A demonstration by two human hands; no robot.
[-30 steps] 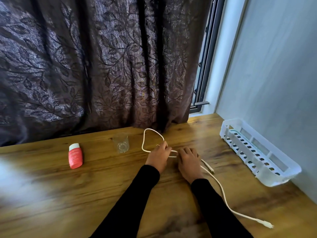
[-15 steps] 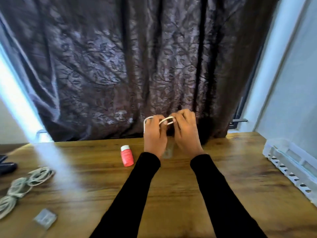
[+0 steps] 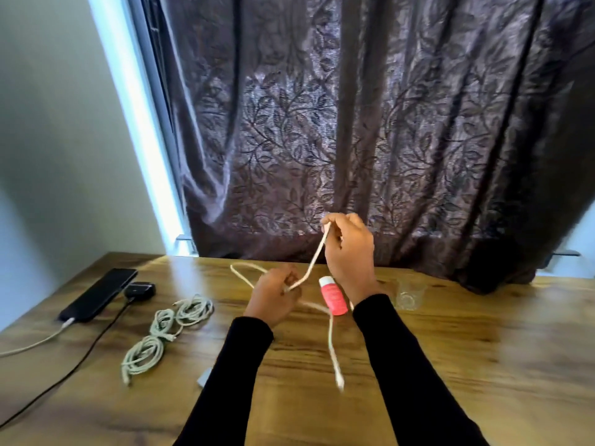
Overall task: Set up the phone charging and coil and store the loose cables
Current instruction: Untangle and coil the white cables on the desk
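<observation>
While the white cable (image 3: 317, 252) is stretched taut between both hands above the wooden table (image 3: 483, 365), it seems to be mid-coil: the right hand (image 3: 351, 249) pinches it high between thumb and fingertips to draw length, and the left hand (image 3: 273, 294) curls round the gathered loop lower down, likely to anchor each turn. One end dangles toward the table. Just beside them lie a red bottle (image 3: 333, 296) and a clear glass (image 3: 409, 292); further left sit coiled cables (image 3: 167, 333), apparently finished, and a phone (image 3: 98, 294) with a cord plugged in
</observation>
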